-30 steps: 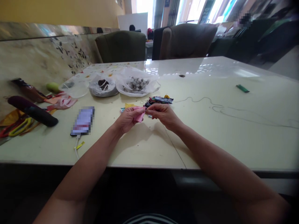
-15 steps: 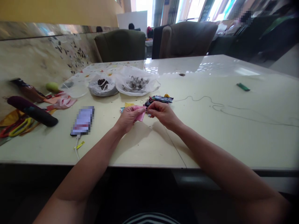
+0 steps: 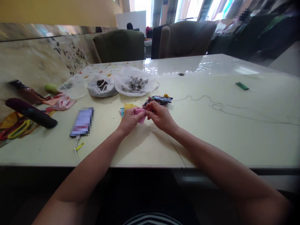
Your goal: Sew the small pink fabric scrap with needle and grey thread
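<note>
Between the thumb and fingers of my left hand (image 3: 130, 120) is a small piece of pink cloth (image 3: 140, 116). My right hand (image 3: 160, 115) is closed in a pinch at the cloth's right edge; what its fingertips hold is too small to make out. Just behind my hands lies a pile of dark patterned fabric pieces (image 3: 161, 100). A yellow fabric scrap (image 3: 128, 107) and a blue patterned scrap show behind my left hand. A long thin thread (image 3: 201, 98) runs over the table to the right, and another strand passes below my right wrist to the front edge.
A bag with dark bits (image 3: 102, 89) and a bag of white fluffy stuff (image 3: 137, 86) stand at the back. A phone (image 3: 82, 122) on a cable lies left. Beyond it are a dark purple roll (image 3: 31, 112) and cloths (image 3: 61, 101). A green object (image 3: 242, 86) lies right.
My right hand has come in closer to the left, and its fingertips now meet the pink cloth's edge. The cloth looks more bunched. The whole view has shifted slightly.
</note>
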`<state>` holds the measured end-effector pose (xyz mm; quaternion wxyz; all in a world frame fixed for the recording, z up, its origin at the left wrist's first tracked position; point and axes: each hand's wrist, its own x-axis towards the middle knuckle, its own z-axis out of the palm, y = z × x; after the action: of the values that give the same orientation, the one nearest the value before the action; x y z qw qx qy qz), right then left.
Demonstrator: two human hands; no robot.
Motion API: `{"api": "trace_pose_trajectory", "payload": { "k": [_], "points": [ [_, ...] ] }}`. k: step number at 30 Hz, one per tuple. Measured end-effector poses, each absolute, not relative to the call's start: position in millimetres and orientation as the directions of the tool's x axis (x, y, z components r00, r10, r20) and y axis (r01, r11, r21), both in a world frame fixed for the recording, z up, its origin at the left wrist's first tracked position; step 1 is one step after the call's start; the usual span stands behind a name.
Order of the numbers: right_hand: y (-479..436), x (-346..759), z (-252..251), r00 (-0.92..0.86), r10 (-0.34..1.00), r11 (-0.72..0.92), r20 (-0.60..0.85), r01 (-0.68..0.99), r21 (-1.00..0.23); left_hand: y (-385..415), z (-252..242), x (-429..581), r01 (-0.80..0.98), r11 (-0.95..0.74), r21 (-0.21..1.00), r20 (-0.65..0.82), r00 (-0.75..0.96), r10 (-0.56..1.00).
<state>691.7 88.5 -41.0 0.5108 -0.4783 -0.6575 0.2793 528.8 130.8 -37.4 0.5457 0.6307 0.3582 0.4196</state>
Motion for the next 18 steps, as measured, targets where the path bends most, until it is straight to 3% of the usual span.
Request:
{"api": "trace_pose_trajectory", "payload": {
  "k": [6, 9, 11, 14, 16, 18],
  "points": [
    [86, 692, -37, 0.012, 0.848, 0.464, 0.53, 0.467, -0.752, 126, -37, 532, 0.146, -0.256, 0.956, 0.185, 0.382, 0.906],
    [86, 690, -33, 0.109, 0.855, 0.464, 0.507, 0.273, -0.842, 127, -38, 533, 0.073, -0.138, 0.988, 0.098, 0.401, 0.911],
    [88, 693, -24, 0.168, 0.912, 0.377, 0.375, 0.017, -0.926, 129, -38, 532, 0.001, -0.002, 1.0, 0.001, 0.422, 0.906],
    [87, 721, 1, 0.276, 0.942, 0.274, 0.191, -0.304, -0.912, 134, -37, 529, -0.108, 0.154, 0.982, -0.093, 0.431, 0.897],
    [77, 757, 20, 0.403, 0.901, 0.312, 0.159, -0.349, -0.883, 138, -35, 527, -0.163, 0.201, 0.966, -0.117, 0.421, 0.9],
    [58, 802, 34, 0.51, 0.824, 0.378, 0.248, -0.169, -0.91, 140, -34, 526, -0.194, 0.223, 0.955, -0.13, 0.401, 0.907]
  ]
}}
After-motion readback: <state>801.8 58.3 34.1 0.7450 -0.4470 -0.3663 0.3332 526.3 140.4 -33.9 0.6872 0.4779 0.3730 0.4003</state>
